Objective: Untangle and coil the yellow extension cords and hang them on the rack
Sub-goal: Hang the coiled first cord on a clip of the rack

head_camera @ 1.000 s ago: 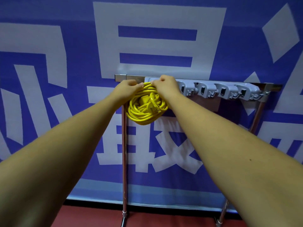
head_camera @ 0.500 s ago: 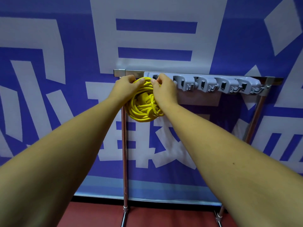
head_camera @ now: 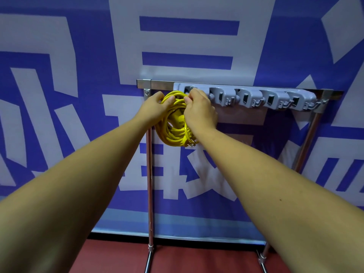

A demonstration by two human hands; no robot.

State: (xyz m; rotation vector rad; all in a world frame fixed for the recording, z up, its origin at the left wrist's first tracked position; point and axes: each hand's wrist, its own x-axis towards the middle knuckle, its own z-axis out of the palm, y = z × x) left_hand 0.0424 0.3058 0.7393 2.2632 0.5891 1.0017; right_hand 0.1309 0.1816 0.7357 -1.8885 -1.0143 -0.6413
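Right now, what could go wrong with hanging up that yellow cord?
The yellow cord coil is held by both the left hand and the right hand at the leftmost holder of the grey hook strip. If only a few loops catch, the rest could slump or unravel. The plug dangles loose at the bottom and might pull loops down.

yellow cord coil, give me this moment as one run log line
left hand: gripping coiled yellow extension cord | right hand: gripping coil top | position: leftmost grey plastic rack hook
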